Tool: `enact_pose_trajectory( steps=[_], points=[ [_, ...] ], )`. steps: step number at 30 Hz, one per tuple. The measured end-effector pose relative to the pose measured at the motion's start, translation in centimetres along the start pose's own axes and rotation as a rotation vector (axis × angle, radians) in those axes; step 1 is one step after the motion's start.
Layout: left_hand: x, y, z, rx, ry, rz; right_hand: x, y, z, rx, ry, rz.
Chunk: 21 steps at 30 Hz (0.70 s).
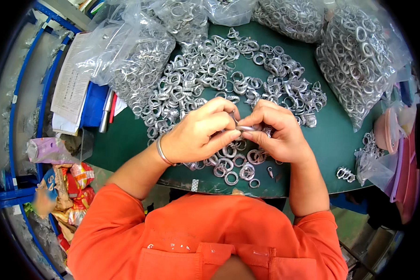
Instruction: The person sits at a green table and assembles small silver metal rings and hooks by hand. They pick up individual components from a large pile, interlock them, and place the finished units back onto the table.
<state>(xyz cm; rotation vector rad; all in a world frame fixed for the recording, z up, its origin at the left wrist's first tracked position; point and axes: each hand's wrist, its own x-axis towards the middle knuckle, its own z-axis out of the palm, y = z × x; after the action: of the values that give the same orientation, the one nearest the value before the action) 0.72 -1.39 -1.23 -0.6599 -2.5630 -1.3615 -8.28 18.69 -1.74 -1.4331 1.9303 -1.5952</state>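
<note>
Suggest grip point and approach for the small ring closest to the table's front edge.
I'd pinch the small ring by its near rim, coming from the near side: it appears to lie flat, that side faces the front edge of the green table, and other rings crowd its far side.

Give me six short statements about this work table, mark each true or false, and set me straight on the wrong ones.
1. The left hand and the right hand meet at a small silver-coloured piece. True.
2. The table top is bright yellow. False: it is green.
3. Clear bags full of ring-like pieces lie toward the far side of the table. True.
4. The person wears a bangle on the right wrist. False: it is on the left wrist.
5. Loose rings lie both beyond the hands and nearer the person. True.
6. The person's top is blue. False: it is orange.
</note>
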Motion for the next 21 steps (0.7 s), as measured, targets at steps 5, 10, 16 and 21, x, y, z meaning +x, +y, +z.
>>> enact_pose_trajectory(
  steps=[5, 10, 16, 21],
  points=[
    [-0.6, 0.1, 1.1, 0.183, 0.1, -0.079, -0.1, -0.5, 1.2, -0.212, 0.088, -0.005],
    [-1.1, -0.6, 0.8, 0.178, 0.153, 0.003, -0.1, -1.0, 2.2, -0.265, 0.128, -0.017],
    [-1.5, 0.0, 0.7, 0.22, 0.14, 0.038, -0.4, -1.6, 2.6, -0.349, 0.124, -0.061],
    [-1.7, 0.3, 0.7, 0.314, 0.159, 0.094, -0.8, -2.0, 3.1, -0.328, 0.107, -0.013]
  ],
)
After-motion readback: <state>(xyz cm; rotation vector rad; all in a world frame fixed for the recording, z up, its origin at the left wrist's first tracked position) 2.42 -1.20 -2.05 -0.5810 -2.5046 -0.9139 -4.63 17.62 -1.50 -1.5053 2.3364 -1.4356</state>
